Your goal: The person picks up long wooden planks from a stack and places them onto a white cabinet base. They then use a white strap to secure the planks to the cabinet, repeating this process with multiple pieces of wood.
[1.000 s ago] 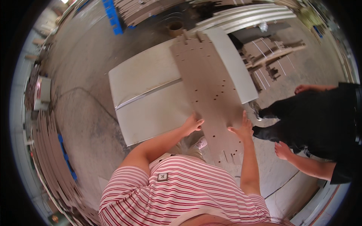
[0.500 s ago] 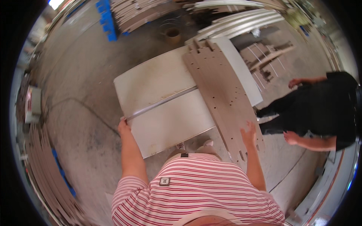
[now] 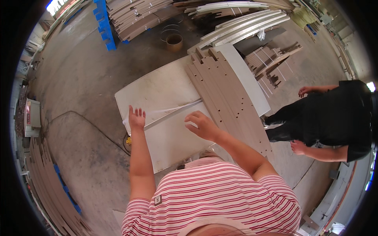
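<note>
A white table [image 3: 173, 137] with a seam across its top stands in front of me. My left hand [image 3: 136, 118] is raised over its left part, fingers apart. A pale strap [image 3: 167, 108] runs by that hand and on toward the boards; whether the hand touches it I cannot tell. My right hand [image 3: 201, 125] hovers over the table's middle with fingers loosely bent and apart, holding nothing visible. Right of it, a row of brown boards [image 3: 226, 88] with drilled holes and notched ends lies across the table, over the strap's far end.
A person in black [image 3: 327, 118] stands at the right. Behind the table are a round bin [image 3: 174, 41], stacked pale profiles [image 3: 244, 29] and strapped brown pieces [image 3: 265, 59]. Long boards [image 3: 51, 185] lie at the left, and a cable [image 3: 88, 120] crosses the floor.
My right hand has left the boards and moved left over the table. My left hand has come off the table's edge and moved farther away. The strap's left part has lifted out of the seam.
</note>
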{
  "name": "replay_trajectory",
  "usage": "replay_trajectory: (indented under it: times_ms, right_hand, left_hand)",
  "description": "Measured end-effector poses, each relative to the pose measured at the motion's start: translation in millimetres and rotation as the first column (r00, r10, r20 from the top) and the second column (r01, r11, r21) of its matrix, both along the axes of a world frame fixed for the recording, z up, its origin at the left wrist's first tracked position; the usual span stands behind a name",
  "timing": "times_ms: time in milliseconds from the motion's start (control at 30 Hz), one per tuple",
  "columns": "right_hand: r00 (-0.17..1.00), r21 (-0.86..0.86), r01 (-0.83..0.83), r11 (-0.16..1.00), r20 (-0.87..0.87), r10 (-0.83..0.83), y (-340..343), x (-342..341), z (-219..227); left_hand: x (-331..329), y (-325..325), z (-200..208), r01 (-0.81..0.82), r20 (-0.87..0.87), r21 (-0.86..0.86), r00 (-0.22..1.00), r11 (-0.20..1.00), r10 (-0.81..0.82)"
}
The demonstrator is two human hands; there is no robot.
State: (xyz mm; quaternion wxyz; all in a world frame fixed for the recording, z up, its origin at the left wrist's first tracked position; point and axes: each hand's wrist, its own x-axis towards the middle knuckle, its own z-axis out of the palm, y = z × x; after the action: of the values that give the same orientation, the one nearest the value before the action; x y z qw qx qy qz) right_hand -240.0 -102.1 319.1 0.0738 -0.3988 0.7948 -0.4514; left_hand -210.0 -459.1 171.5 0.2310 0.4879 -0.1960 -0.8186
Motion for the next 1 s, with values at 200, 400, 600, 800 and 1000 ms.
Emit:
replay_trajectory:
  times_ms: [200, 400, 600, 800, 1000]
  right_hand:
    - [0.98, 0.117, 0.125, 0.985, 0.14, -0.141, 64, -16, -22]
    - [0.971, 0.168, 0.112, 0.979, 0.189, -0.144, 99, -34, -40]
    - [0.969, -0.075, 0.075, 0.994, -0.23, -0.09, 65, -56, -1]
    - [0.9, 0.645, 0.059, 0.762, -0.364, 0.239, 99, -155, -39]
    - [0.674, 0.496, 0.695, 0.521, -0.702, -0.23, 240, -275, -89]
  left_hand:
    - [11, 57, -37, 0.032, 0.585, -0.148, 0.809, 0.988, 0.061]
    - [27, 47, -75, 0.284, 0.668, -0.57, 0.706, 0.771, 0.234]
    - [-35, 180, 127, 0.448, 0.8, -0.497, 0.569, -0.743, -0.191]
    - [0, 188, 213, 0.709, 0.544, -0.705, 0.549, 0.009, -0.635]
    - [48, 119, 265, 0.233, -0.259, -0.763, 0.744, 0.603, -0.615]
